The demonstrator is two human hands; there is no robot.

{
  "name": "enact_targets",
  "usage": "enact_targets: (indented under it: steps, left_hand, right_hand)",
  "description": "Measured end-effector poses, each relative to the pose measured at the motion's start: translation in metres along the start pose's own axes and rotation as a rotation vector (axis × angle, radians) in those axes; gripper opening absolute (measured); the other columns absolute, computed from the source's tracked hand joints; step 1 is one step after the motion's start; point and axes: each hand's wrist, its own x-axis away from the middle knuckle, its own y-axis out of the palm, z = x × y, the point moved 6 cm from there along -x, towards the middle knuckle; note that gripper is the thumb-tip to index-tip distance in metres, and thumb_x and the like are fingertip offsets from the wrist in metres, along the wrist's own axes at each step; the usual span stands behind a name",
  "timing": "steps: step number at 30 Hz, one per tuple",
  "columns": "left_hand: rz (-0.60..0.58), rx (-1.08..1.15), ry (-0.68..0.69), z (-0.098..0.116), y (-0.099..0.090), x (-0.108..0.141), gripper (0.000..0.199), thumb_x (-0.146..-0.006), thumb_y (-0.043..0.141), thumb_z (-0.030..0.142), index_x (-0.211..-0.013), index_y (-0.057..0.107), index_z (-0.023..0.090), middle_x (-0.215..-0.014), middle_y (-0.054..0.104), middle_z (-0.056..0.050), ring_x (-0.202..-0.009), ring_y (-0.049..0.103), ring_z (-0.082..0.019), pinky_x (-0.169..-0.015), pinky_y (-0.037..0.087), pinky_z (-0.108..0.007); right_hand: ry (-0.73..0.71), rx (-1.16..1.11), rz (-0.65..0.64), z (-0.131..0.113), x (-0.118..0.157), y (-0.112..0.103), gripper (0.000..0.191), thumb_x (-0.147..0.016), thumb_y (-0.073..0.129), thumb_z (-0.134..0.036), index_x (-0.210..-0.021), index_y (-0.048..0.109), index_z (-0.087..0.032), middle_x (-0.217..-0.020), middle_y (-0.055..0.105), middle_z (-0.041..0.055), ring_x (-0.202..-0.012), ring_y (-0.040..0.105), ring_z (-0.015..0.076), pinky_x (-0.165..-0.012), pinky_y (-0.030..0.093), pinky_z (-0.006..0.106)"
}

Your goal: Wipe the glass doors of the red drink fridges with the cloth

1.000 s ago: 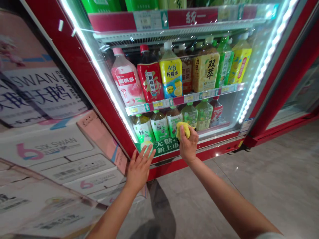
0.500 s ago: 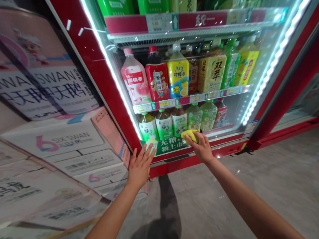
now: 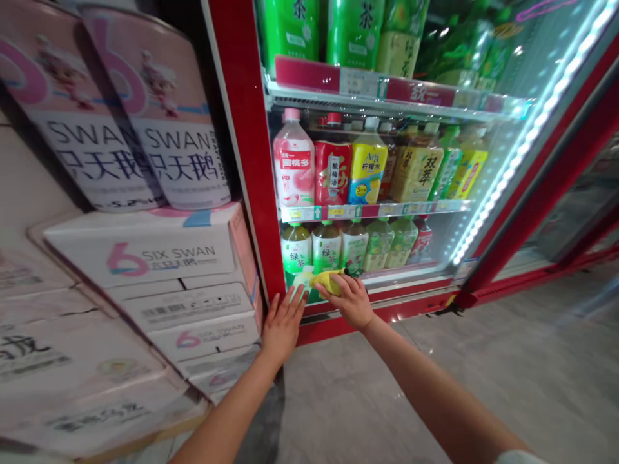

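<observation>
My left hand (image 3: 284, 324) lies with fingers spread at the lower left of the cooler door, over the edge of a green strip. Just right of it, my right hand (image 3: 349, 299) grips a yellow cloth (image 3: 329, 282) against the lower part of the glass. A pale bottle-shaped patch (image 3: 304, 280) shows between the fingertips and the cloth. Behind the glass stand green tea bottles (image 3: 296, 248) on the bottom level, and a pink-labelled bottle (image 3: 294, 161) among others on the shelf above.
Stacked white cartons (image 3: 145, 248) stand close to the left of the cooler's red frame (image 3: 246, 129). Another red-framed cooler (image 3: 541, 232) is at the right. Grey floor (image 3: 387, 399) shows below, and lit shelves rise above my hands.
My right hand has slid left along the lower glass with the yellow cloth, closer to my left hand. My left hand stays spread at the corner. The view has shifted left.
</observation>
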Motion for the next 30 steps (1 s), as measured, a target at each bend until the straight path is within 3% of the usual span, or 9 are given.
enact_targets:
  steps: [4, 7, 10, 12, 14, 18, 22, 25, 30]
  left_hand:
    - [-0.013, -0.046, 0.020, -0.001, -0.005, 0.003, 0.078, -0.089, 0.046, 0.010, -0.162, 0.018, 0.022, -0.167, 0.022, -0.001, -0.158, 0.002, -0.014, -0.130, -0.007, -0.045]
    - [-0.045, -0.068, 0.017, -0.002, -0.011, 0.005, 0.079, -0.088, 0.047, 0.010, -0.161, 0.020, 0.018, -0.168, 0.018, -0.002, -0.158, -0.003, -0.016, -0.130, -0.007, -0.047]
    - [-0.097, -0.081, 0.030, -0.003, -0.016, 0.007, 0.079, -0.086, 0.047, 0.010, -0.161, 0.022, 0.016, -0.168, 0.016, -0.003, -0.159, 0.000, -0.018, -0.131, 0.000, -0.050]
    - [-0.124, -0.095, 0.054, -0.004, -0.020, 0.008, 0.076, -0.087, 0.047, 0.010, -0.160, 0.026, 0.016, -0.168, 0.016, -0.003, -0.159, 0.002, -0.018, -0.131, 0.002, -0.051]
    - [-0.139, -0.116, 0.063, -0.005, -0.025, 0.009, 0.072, -0.088, 0.046, 0.011, -0.158, 0.030, 0.016, -0.168, 0.017, -0.002, -0.159, 0.003, -0.019, -0.132, 0.003, -0.050]
    - [-0.164, -0.153, 0.051, -0.008, -0.032, 0.010, 0.068, -0.088, 0.045, 0.011, -0.156, 0.037, 0.014, -0.168, 0.017, -0.001, -0.159, 0.003, -0.021, -0.132, 0.002, -0.049]
    - [-0.200, -0.138, 0.039, -0.006, -0.033, 0.010, 0.071, -0.089, 0.045, 0.013, -0.158, 0.030, 0.014, -0.168, 0.020, -0.003, -0.159, 0.008, -0.022, -0.132, 0.004, -0.051]
    - [-0.215, -0.118, 0.029, -0.006, -0.035, 0.009, 0.077, -0.088, 0.046, 0.013, -0.161, 0.021, 0.019, -0.167, 0.022, -0.004, -0.158, 0.014, -0.023, -0.131, 0.006, -0.055]
    - [-0.201, -0.137, -0.006, -0.011, -0.046, 0.008, 0.073, -0.090, 0.047, 0.016, -0.160, 0.025, 0.013, -0.168, 0.019, -0.009, -0.158, 0.012, -0.024, -0.132, 0.007, -0.049]
  right_hand:
    - [0.084, -0.052, 0.004, -0.004, 0.032, 0.004, 0.055, -0.093, 0.066, -0.016, -0.137, 0.060, -0.048, -0.129, 0.063, 0.0030, -0.117, 0.054, 0.0195, -0.096, 0.041, 0.033]
    - [0.362, -0.050, 0.148, 0.026, 0.043, -0.002, 0.055, -0.094, 0.057, -0.013, -0.140, 0.059, -0.043, -0.130, 0.059, 0.0060, -0.114, 0.056, 0.0216, -0.095, 0.045, 0.035]
    - [0.678, -0.004, 0.347, 0.056, 0.041, -0.008, 0.062, -0.094, 0.051, -0.015, -0.155, 0.043, -0.025, -0.130, 0.051, 0.0174, -0.116, 0.052, 0.0308, -0.096, 0.046, 0.047]
    - [0.851, -0.014, 0.438, 0.060, 0.032, -0.005, 0.066, -0.092, 0.050, -0.016, -0.158, 0.039, -0.021, -0.128, 0.048, 0.0200, -0.119, 0.050, 0.0351, -0.097, 0.045, 0.055]
    - [0.945, -0.068, 0.479, 0.048, 0.018, 0.002, 0.065, -0.092, 0.049, -0.017, -0.156, 0.042, -0.024, -0.128, 0.048, 0.0200, -0.120, 0.049, 0.0365, -0.099, 0.043, 0.059]
    - [0.875, -0.166, 0.430, -0.009, 0.000, 0.020, 0.055, -0.096, 0.044, -0.020, -0.151, 0.051, -0.024, -0.132, 0.049, 0.0223, -0.123, 0.049, 0.0374, -0.098, 0.044, 0.058]
    - [0.666, -0.211, 0.297, -0.055, 0.011, 0.028, 0.044, -0.099, 0.045, -0.021, -0.136, 0.065, -0.030, -0.128, 0.056, 0.0160, -0.117, 0.055, 0.0300, -0.096, 0.049, 0.048]
    - [0.596, -0.213, 0.248, -0.051, 0.027, 0.022, 0.043, -0.098, 0.046, -0.016, -0.128, 0.070, -0.034, -0.125, 0.059, 0.0115, -0.112, 0.057, 0.0251, -0.094, 0.050, 0.042]
    - [0.774, -0.142, 0.386, -0.004, 0.011, 0.004, 0.051, -0.096, 0.042, -0.015, -0.144, 0.057, -0.025, -0.129, 0.054, 0.0176, -0.118, 0.053, 0.0312, -0.096, 0.049, 0.052]
